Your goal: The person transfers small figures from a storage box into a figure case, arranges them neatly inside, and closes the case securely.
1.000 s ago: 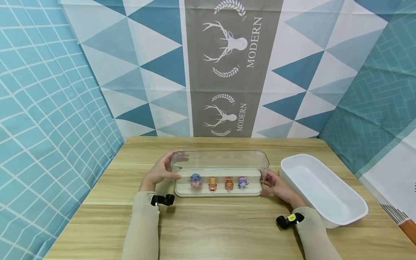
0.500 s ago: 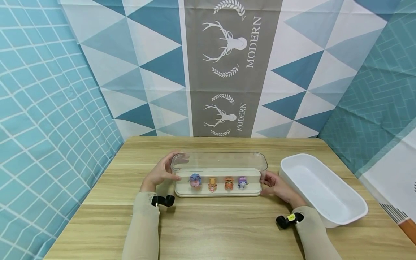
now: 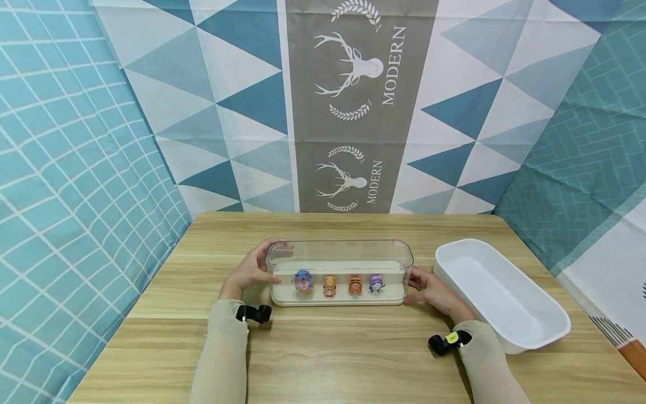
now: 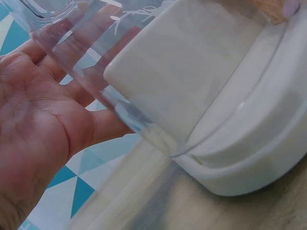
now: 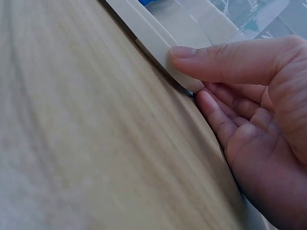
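Observation:
A cream display-box base stands on the table with several small figurines along it: a blue-and-pink one at the left, two orange ones in the middle, and a purple-and-white one at the right. Over it sits a clear cover, whose lower edge lies at the base's rim in the left wrist view. My left hand grips the cover's left end, with its fingers seen through the clear plastic. At the other end, my right hand pinches the base's corner between thumb and fingers.
A white oblong bin stands slantwise at the right, close beside my right hand. The wooden table ends at the back before a patterned cloth. Tiled-pattern cloth hangs at the left.
The clear cover has come down over the base, and its top edge sits lower in the head view. My left hand has sunk slightly with it. The right hand stays at the base's corner.

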`<state>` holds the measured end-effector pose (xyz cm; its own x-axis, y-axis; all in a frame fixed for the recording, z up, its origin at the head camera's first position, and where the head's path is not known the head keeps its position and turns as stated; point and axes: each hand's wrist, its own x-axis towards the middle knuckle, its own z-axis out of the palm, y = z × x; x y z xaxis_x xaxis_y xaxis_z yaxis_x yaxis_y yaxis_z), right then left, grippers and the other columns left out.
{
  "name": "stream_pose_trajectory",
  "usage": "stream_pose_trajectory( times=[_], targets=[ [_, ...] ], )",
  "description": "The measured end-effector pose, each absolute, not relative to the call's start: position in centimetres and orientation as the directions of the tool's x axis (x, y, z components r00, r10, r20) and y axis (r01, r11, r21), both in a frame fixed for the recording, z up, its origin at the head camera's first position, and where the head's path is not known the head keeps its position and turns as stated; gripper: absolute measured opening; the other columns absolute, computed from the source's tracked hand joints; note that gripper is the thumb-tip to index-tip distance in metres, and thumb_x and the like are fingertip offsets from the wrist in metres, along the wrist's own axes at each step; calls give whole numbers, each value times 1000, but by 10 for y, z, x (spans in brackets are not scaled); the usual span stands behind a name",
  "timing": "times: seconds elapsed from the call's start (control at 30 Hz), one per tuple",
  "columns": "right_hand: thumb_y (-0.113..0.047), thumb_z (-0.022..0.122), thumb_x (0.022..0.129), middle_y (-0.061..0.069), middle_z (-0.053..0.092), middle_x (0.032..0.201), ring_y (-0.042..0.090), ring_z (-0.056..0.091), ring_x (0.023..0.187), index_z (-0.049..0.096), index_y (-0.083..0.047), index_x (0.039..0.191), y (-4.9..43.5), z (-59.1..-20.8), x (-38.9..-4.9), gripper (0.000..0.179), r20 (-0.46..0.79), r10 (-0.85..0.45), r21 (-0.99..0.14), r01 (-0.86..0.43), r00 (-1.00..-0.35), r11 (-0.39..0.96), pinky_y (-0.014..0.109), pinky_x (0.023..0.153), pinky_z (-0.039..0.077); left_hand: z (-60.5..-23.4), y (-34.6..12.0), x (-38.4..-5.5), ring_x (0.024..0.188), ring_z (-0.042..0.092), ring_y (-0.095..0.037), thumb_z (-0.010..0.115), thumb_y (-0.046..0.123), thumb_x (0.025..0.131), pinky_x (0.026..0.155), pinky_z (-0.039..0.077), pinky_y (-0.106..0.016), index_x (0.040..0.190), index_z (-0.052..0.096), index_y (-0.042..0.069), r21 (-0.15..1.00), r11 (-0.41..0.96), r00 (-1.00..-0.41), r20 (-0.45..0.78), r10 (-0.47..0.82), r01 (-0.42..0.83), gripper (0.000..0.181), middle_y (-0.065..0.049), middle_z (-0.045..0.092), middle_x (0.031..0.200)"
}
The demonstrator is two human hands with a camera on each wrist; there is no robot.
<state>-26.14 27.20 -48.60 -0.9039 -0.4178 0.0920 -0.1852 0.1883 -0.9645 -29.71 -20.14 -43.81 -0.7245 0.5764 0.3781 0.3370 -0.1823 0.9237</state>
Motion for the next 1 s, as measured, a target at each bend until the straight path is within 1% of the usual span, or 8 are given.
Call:
stream_pose_trajectory(
  times=[0.17,0.3,0.43,0.5,0.63,0.73,0.87,1.0],
  targets=[
    [9,77,73,28,48,137,8,54,119,54,17,119,272,-485,-261,52,84,-420,-965,-178,-904,191,15,99,41,-441,-202,-298,118,52,-17,84,-7,67,78,57,-25,144,39,-2,927,-153,-737,366,568,342,89,3,54,133],
    [9,77,73,31,46,141,10,52,122,55,16,121,272,-485,-261,53,73,-418,-965,-171,-906,201,15,100,40,-443,-203,-299,116,50,-18,85,-6,66,69,57,-23,143,40,-2,926,-145,-739,367,566,349,88,4,53,132],
    [8,77,72,29,48,138,15,52,123,56,14,119,271,-484,-261,51,65,-412,-961,-169,-909,220,15,99,40,-444,-204,-299,118,51,-18,86,-6,66,73,58,-25,142,42,0,927,-165,-731,367,576,336,88,4,53,133],
    [7,77,72,28,49,137,17,53,123,56,14,121,271,-485,-261,54,62,-410,-958,-169,-910,232,15,98,41,-445,-203,-300,119,51,-19,86,-6,66,77,58,-27,141,43,1,931,-176,-727,361,584,321,87,3,52,134],
    [6,78,73,28,50,138,21,52,125,52,14,131,270,-485,-261,64,46,-402,-955,-158,-914,251,15,98,41,-445,-203,-299,120,51,-20,88,-4,65,78,58,-27,141,45,5,938,-173,-731,343,590,301,87,3,52,134],
    [6,78,73,28,50,139,30,49,129,49,14,135,270,-485,-261,69,34,-399,-956,-146,-917,256,14,97,41,-444,-203,-298,119,50,-20,88,-3,64,79,58,-27,140,45,6,941,-162,-736,334,588,298,88,3,52,133],
    [7,78,73,30,49,139,41,45,131,48,15,135,271,-485,-262,70,38,-404,-956,-150,-914,251,13,97,40,-444,-203,-298,119,50,-19,88,-4,64,80,57,-27,140,45,6,941,-174,-731,335,594,290,89,3,52,134],
    [7,78,73,30,49,139,41,45,132,48,15,135,271,-485,-262,70,33,-402,-957,-146,-915,252,14,97,40,-444,-202,-299,119,51,-18,87,-6,64,82,57,-27,140,45,8,941,-189,-727,337,599,280,89,2,52,134]
  ],
)
